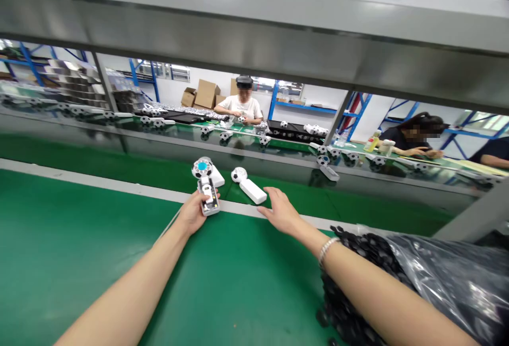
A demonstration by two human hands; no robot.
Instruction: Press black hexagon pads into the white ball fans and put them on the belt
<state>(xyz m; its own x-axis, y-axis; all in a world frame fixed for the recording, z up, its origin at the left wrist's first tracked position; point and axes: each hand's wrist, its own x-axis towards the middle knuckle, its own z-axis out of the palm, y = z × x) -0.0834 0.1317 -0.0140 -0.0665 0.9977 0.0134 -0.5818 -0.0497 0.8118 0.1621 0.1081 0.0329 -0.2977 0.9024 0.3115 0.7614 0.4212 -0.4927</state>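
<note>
My left hand [194, 210] is closed around a white handheld device [210, 207] with a soccer-ball-patterned round head. Its handle is uncovered and shows inner parts; a blue disc sits in the middle of the head. Just behind it lies a second white device [217, 177], partly hidden. To the right, a third soccer-ball-headed device [253, 191] rests with its smooth white handle towards me. My right hand [281, 210] is beside the end of that handle, thumb and fingers apart, with nothing in it.
A plastic bag [449, 266] with many small black pieces lies at the right, under my right forearm. Several similar devices [225, 136] line the dark strip beyond the bench. A metal shelf beam [254, 33] crosses above. Co-workers [243, 106] sit opposite.
</note>
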